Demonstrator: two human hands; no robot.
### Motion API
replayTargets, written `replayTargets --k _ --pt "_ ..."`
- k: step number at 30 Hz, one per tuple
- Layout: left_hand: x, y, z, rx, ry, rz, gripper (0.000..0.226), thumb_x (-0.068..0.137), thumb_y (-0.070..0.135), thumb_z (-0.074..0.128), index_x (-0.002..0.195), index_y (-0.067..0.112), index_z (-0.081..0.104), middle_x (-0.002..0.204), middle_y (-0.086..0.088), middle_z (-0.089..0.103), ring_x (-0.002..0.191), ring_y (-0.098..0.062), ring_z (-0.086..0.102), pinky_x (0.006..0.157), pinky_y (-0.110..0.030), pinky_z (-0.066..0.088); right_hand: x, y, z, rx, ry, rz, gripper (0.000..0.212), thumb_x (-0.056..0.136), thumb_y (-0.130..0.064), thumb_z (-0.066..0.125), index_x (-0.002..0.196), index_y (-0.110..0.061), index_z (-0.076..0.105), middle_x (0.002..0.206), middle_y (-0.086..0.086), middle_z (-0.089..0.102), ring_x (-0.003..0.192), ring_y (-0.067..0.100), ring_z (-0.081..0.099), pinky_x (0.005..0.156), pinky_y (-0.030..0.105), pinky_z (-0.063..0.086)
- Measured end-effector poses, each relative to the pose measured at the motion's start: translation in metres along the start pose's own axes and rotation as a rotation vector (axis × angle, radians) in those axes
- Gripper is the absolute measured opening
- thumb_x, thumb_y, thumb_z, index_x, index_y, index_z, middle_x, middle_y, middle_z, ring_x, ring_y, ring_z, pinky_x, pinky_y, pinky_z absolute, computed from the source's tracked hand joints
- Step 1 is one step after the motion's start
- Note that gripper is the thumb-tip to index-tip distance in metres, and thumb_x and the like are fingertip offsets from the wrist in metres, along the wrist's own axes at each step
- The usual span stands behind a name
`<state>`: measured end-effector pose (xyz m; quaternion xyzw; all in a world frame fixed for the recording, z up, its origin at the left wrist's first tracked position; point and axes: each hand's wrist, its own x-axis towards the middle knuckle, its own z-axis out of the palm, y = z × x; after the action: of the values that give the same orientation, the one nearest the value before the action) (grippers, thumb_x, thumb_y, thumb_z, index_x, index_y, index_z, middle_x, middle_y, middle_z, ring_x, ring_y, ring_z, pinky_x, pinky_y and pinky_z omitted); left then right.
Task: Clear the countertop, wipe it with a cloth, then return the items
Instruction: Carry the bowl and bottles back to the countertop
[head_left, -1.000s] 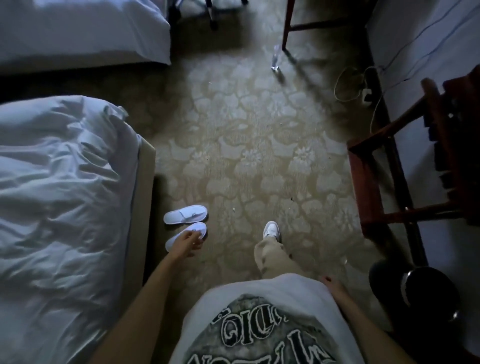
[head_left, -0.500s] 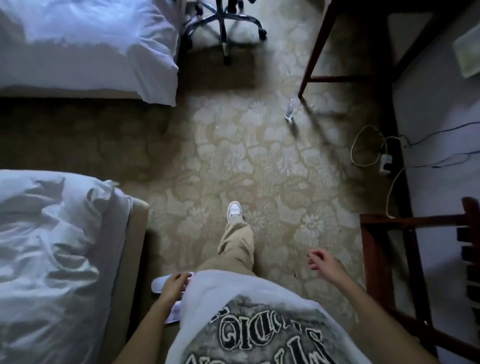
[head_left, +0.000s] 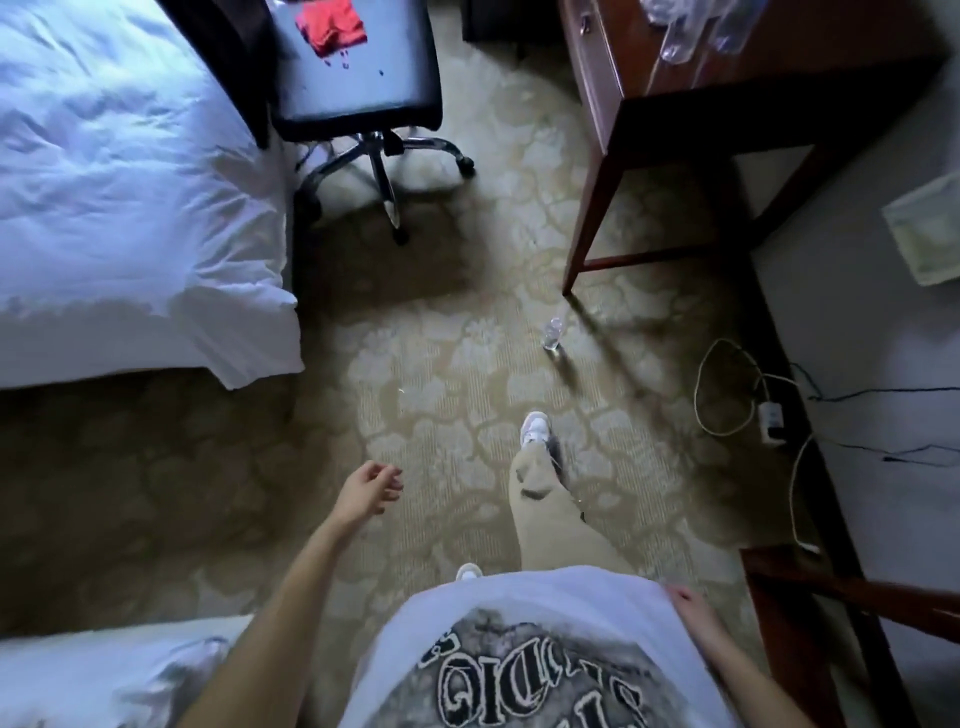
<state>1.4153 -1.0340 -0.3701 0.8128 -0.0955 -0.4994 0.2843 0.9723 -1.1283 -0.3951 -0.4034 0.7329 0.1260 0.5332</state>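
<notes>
A dark wooden desk (head_left: 769, 93) stands at the top right, with clear plastic bottles (head_left: 696, 26) on its top. A red cloth (head_left: 331, 28) lies on the seat of a black office chair (head_left: 358, 78) at the top middle. My left hand (head_left: 370, 488) swings in front of me over the carpet, fingers loosely curled and empty. My right hand (head_left: 688, 608) hangs by my hip at the shirt's edge, also empty. Both hands are far from the desk and the cloth.
A white bed (head_left: 130, 197) fills the upper left and another bed's corner (head_left: 104, 670) the lower left. A small water bottle (head_left: 553, 332) stands on the carpet by the desk leg. Cables and a charger (head_left: 769, 415) lie along the right wall, near a wooden rack (head_left: 841, 587).
I have walked forward across the carpet; the desk and chair have come into view. The slippers have dropped out of sight. My left hand swung forward, my right hand back to my hip.
</notes>
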Motion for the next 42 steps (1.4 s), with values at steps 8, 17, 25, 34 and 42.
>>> replayTargets --k 8,17,25,34,42 --pt "0.066 0.087 -0.002 -0.135 0.098 -0.322 0.016 0.098 0.013 0.053 0.087 0.002 0.057 0.062 -0.006 0.052 0.034 -0.006 0.044 0.034 -0.013 0.029 0.118 -0.305 -0.058 0.079 -0.035 -0.214 0.013 0.098 -0.014 0.05 0.088 -0.009 0.056 0.071 0.006 0.058 0.05 0.012 0.054 0.034 0.014 0.035" --pt "0.228 0.237 -0.032 -0.14 0.093 -0.345 0.015 0.097 0.01 0.053 0.092 -0.003 0.057 0.068 -0.013 0.055 0.046 -0.017 0.047 0.032 -0.016 0.033 0.204 -0.529 -0.093 0.134 -0.02 -0.334 0.015 0.097 -0.011 0.053 0.083 -0.013 0.06 0.08 0.012 0.066 0.065 0.017 0.061 0.058 0.019 0.051" --pt "0.432 0.504 -0.046 -0.03 -0.051 -0.072 0.02 0.1 0.014 0.051 0.082 0.008 0.058 0.085 -0.018 0.06 0.062 -0.017 0.054 0.048 -0.022 0.043 0.216 -0.566 -0.094 0.333 0.109 0.049 0.019 0.096 -0.003 0.051 0.077 -0.006 0.052 0.068 0.01 0.054 0.053 0.019 0.048 0.03 0.009 0.032" --pt "0.489 0.799 0.05 0.229 -0.405 0.409 0.022 0.1 0.027 0.05 0.105 0.009 0.062 0.094 -0.01 0.07 0.073 -0.023 0.066 0.058 -0.029 0.051 0.21 -0.702 -0.139 0.93 0.579 -0.198 0.035 0.081 -0.021 0.075 0.112 -0.016 0.058 0.11 0.0 0.063 0.099 0.014 0.062 0.077 0.008 0.049" --pt "0.507 0.907 0.19 0.645 -0.645 0.625 0.066 0.079 0.079 0.047 0.114 0.023 0.052 0.11 -0.011 0.072 0.09 -0.034 0.073 0.074 -0.051 0.06 0.215 -0.792 -0.212 0.944 0.862 -0.428 0.115 0.044 -0.065 0.084 0.137 -0.018 0.034 0.141 -0.006 0.045 0.126 0.004 0.047 0.096 0.023 0.041"
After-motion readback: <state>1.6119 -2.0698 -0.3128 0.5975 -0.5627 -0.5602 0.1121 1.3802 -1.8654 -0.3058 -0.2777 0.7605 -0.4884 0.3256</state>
